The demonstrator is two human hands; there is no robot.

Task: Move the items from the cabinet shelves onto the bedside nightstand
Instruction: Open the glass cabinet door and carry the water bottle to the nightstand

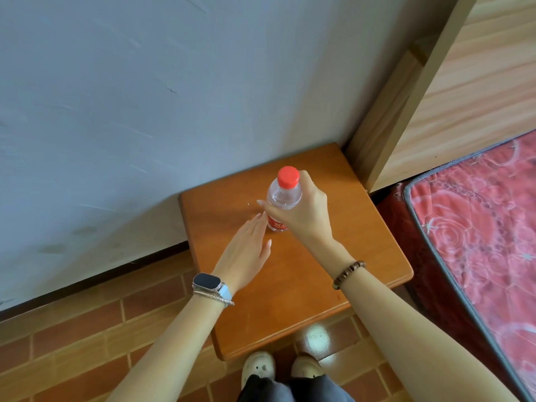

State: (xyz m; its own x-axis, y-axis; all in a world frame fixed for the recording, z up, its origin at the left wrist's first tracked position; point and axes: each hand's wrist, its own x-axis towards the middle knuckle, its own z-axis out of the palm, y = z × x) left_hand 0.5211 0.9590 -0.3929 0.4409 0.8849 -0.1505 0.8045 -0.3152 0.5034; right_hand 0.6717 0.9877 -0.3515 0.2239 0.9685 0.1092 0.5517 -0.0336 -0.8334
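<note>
Fingers of my right hand [301, 216] wrap the shoulder of a clear water bottle [282, 198], clamped around it just below the red cap [288, 177]. My palm hides most of the bottle's right side, and the red label [275, 225] shows only as a sliver under my thumb — its print is too small to read. The bottle stands upright on the wooden nightstand [304, 285], toward the back by the wall [145, 111]; whether its base fully rests on the top I cannot tell. My left hand [246, 253] lies flat beside it, fingers straight and close together, holding nothing, tips just at the bottle's foot. A watch [209, 282] sits on that wrist, a bead bracelet [348, 273] on the other. The mattress [478, 227] is cut off at the right edge — my shoes [282, 367] barely show below
</note>
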